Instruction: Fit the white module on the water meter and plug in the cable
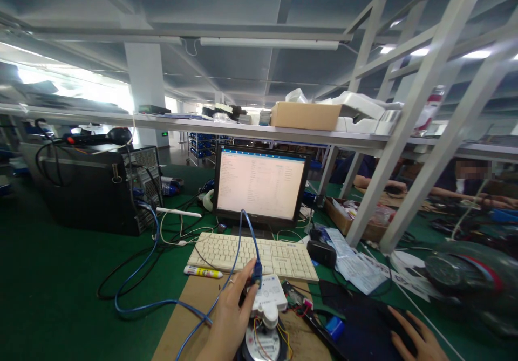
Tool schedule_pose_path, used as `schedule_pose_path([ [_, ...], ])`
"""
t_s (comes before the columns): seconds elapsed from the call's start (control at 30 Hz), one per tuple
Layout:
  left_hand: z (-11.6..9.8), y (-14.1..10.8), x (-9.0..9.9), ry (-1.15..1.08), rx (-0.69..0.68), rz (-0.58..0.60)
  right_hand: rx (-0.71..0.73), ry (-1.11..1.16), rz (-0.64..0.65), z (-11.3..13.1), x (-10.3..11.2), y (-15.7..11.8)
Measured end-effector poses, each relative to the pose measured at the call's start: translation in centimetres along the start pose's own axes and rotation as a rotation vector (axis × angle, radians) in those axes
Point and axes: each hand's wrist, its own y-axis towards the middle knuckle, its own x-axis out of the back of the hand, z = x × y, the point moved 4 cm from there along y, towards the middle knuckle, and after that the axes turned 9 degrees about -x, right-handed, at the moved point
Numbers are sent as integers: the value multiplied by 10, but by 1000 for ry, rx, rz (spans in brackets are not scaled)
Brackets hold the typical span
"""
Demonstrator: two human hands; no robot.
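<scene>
My left hand (232, 312) is closed, thumb and fingers pinching the plug of a blue cable (247, 223) at the edge of a white plastic module (270, 294). I cannot tell whether the plug sits in the module. Below that lies a round white part (263, 345) with thin red and yellow wires, partly cut off by the frame. My right hand (418, 336) rests over a dark computer mouse (399, 320) on a black mouse pad (358, 312), its fingers bent around the mouse. Beside the module lie a small circuit board (297, 296) and a blue cylindrical piece (335, 327).
A cream keyboard (230, 250) stands before a lit monitor (261, 183). To the left is a black computer tower (93, 188). Shelf posts (421, 96) rise at right, near a dark green machine (469, 280). A marker pen (202, 272) lies by the cardboard (178, 318). Another person's arm (380, 183) shows behind.
</scene>
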Motion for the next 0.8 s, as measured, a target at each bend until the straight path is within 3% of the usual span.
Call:
schedule_pose_path([
  [0.13, 2, 2, -1, -64, 50, 3, 74, -76, -122, 5, 5, 0],
  [0.2, 1, 4, 4, -123, 96, -49, 147, -121, -220, 17, 14, -4],
  [0.33, 4, -1, 42, -220, 202, -286, 219, -128, -360, 59, 41, -26],
  [0.4, 11, -10, 67, -166, 250, -324, 232, -64, -387, 88, 52, -42],
  [0.5, 34, -34, 101, -70, 414, -312, 245, 120, -243, 135, 55, -67],
  [0.57, 51, -53, 115, -27, 553, -305, 255, 277, -63, 165, 49, -81],
  [0.7, 72, -87, 122, -75, 782, -383, 250, 437, 139, 211, 33, -94],
  [0.8, 74, -101, 122, -40, 808, -524, 224, 370, 209, 230, 21, -84],
])
